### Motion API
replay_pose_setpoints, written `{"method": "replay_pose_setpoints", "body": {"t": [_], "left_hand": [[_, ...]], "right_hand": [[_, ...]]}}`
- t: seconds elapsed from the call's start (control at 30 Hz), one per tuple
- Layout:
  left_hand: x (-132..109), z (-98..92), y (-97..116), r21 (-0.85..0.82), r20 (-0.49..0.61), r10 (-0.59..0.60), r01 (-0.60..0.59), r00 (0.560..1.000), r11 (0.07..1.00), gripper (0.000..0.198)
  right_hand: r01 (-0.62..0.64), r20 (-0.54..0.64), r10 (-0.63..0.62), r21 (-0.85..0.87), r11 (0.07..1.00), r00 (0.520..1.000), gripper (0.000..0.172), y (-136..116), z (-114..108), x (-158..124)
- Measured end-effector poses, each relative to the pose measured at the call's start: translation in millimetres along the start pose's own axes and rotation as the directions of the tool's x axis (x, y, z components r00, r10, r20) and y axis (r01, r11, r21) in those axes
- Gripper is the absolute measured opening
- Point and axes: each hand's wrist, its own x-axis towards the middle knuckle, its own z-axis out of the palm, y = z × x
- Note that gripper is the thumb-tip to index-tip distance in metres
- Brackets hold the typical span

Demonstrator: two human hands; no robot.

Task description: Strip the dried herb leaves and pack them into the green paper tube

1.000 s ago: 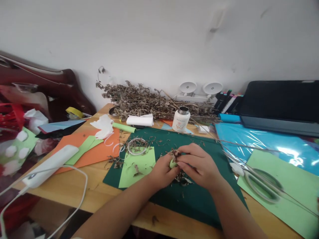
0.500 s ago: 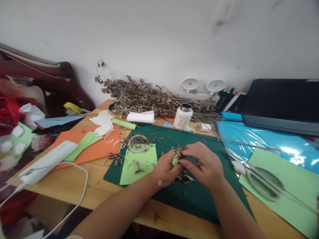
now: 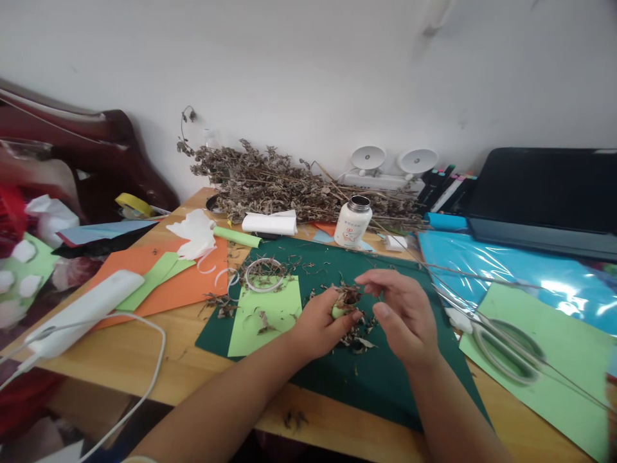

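My left hand is wrapped round a small light green object, perhaps rolled paper, with brown dried leaves at its top. Most of it is hidden by my fingers. Just to the right, my right hand is held above the mat with thumb and fingers apart and nothing visible in it. Below both hands, crumbled leaves lie on the dark green cutting mat. Left of them, a white ring and a light green paper sheet carry more leaf bits.
Bundled dried plants lie along the wall behind a white bottle. Scissors rest on green paper at right, near a blue plastic packet. A white power strip with cables sits on the left.
My right hand has let go of the dried leaves at the green object's top, and its fingers have spread. The left hand keeps its hold. The view has shifted slightly.
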Motion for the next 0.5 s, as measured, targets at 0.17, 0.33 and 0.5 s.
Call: {"method": "replay_pose_setpoints", "body": {"t": [0.17, 0.33, 0.5], "left_hand": [[-1, 0.7, -2, -0.002, -0.001, 0.053, -0.053, 0.999, 0.999, 0.025], [-2, 1.3, -5, 0.022, 0.011, 0.049, -0.049, 0.999, 0.999, 0.024], [-4, 2.1, -6, 0.033, 0.006, 0.041, -0.041, 0.999, 0.999, 0.022]], "right_hand": [[0.148, 0.154, -0.118, -0.197, 0.969, 0.981, 0.029, -5, -1, 5], [0.218, 0.201, -0.162, -0.297, 0.93, 0.966, 0.02, -8, -3, 8], [0.246, 0.198, -0.187, -0.338, 0.908, 0.962, 0.017, -11, -6, 7]]}}
